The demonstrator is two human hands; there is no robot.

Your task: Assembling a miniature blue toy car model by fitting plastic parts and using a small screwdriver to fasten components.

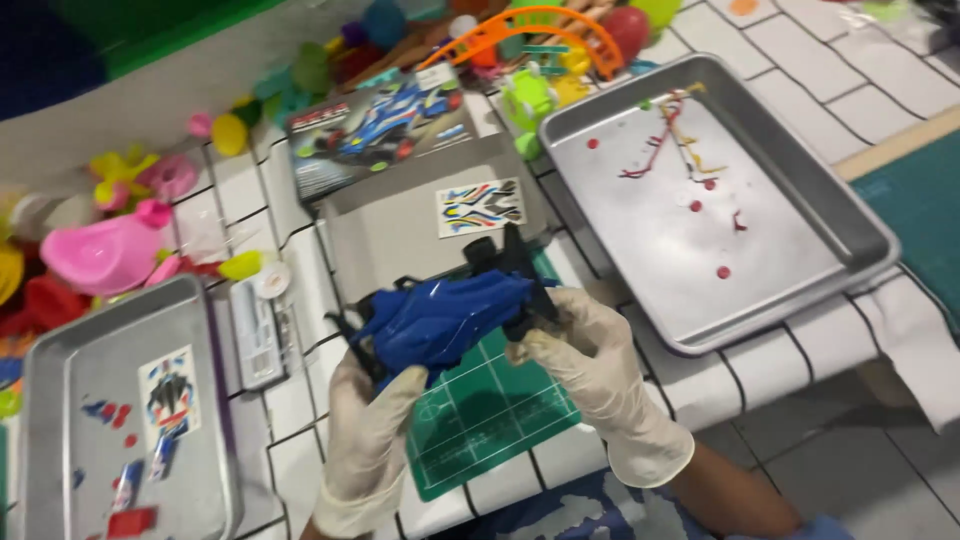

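Both of my hands wear pale gloves and hold a blue toy racing car body on a black chassis (445, 315) above a green cutting mat (480, 415). My left hand (372, 440) grips the car's near left end from below. At the car's right end, my right hand (590, 365) pinches the black part with fingers and thumb. The car is tilted, its nose toward the far right.
The open grey kit box (400, 235) with a sticker sheet (480, 207) lies behind the car, its printed lid (380, 125) propped up. A metal tray (700, 200) with plastic scraps sits right; another tray (120, 420) with stickers sits left. Colourful toys (110, 250) crowd the back.
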